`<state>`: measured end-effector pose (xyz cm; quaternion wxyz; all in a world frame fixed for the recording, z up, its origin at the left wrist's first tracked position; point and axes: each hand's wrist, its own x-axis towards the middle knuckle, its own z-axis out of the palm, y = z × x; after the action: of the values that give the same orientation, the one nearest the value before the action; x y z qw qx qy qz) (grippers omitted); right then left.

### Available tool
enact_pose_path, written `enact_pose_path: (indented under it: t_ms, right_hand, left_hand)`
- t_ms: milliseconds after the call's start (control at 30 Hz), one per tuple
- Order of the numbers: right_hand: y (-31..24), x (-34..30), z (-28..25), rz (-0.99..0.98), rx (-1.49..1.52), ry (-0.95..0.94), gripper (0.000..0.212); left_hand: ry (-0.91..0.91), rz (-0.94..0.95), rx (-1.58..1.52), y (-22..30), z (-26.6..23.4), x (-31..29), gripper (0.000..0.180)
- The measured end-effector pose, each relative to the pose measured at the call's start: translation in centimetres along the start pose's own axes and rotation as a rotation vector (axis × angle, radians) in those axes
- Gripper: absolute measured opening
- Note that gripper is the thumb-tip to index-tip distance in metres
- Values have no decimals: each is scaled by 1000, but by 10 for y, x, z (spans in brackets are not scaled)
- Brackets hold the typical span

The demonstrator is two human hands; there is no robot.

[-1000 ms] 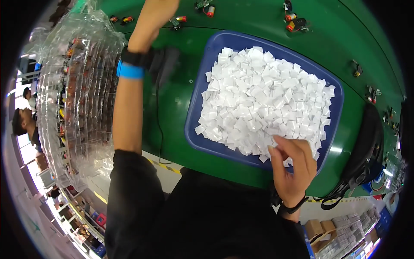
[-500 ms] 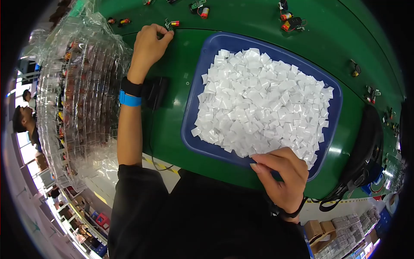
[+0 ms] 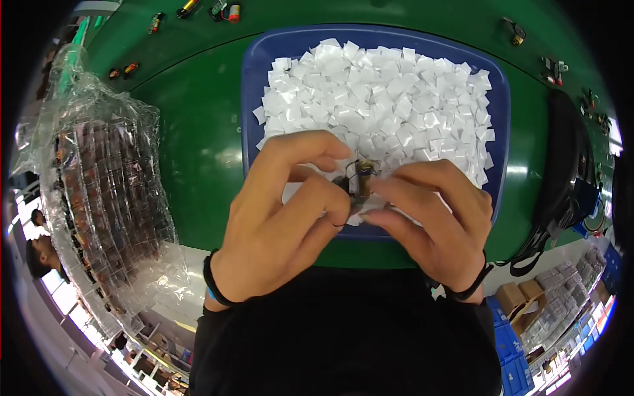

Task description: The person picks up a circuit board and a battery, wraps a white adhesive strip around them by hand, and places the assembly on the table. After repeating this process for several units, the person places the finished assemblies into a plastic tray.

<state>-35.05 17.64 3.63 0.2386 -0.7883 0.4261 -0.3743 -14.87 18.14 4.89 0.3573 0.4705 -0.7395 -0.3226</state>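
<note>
One small wired part (image 3: pixel 364 175), dark and brownish with a thin black wire, lies between my two hands, above the near side of the blue tray (image 3: pixel 502 125). My left hand (image 3: pixel 269 224) grips it, fingers curled close; my right hand (image 3: pixel 441 218) is narrowed beside it, a small gap between thumb and forefinger. Half a second ago my left hand was reaching at the far left of the table, beside a battery piece no longer lying there; it has since come over the tray, so the work now appears two-handed. White slips (image 3: pixel 389 92) heap the tray, which rests on the green table (image 3: pixel 198 135). To the left stands a plastic-wrapped stack (image 3: pixel 109 198); to the right, a black bag (image 3: pixel 553 175). Fingers hide much of the part, and blur obscures its detail; whether my right fingertips touch it, or hold a slip, I cannot tell. Further battery pieces (image 3: pixel 234 12) lie near the upper edge, too small to read clearly.
</note>
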Motion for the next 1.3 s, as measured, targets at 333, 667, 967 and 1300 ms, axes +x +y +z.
enact_pose_path:
  t_ms: [333,667,967,1300]
  right_hand:
    - [15,-24,6,-197,22,151,31]
    - [1,-28,4,-72,20,-22,26]
    - [14,-21,-5,390,-15,27,31]
    - [13,-13,0,209,291,-229,34]
  left_hand:
    - [-29,29,-10,-4,2,-25,28]
    - [-306,-809,-727,-7,-1,-5,27]
    - [-300,-437,-265,-7,8,-16,19]
    - [-307,-327,-274,-11,5,-13,19]
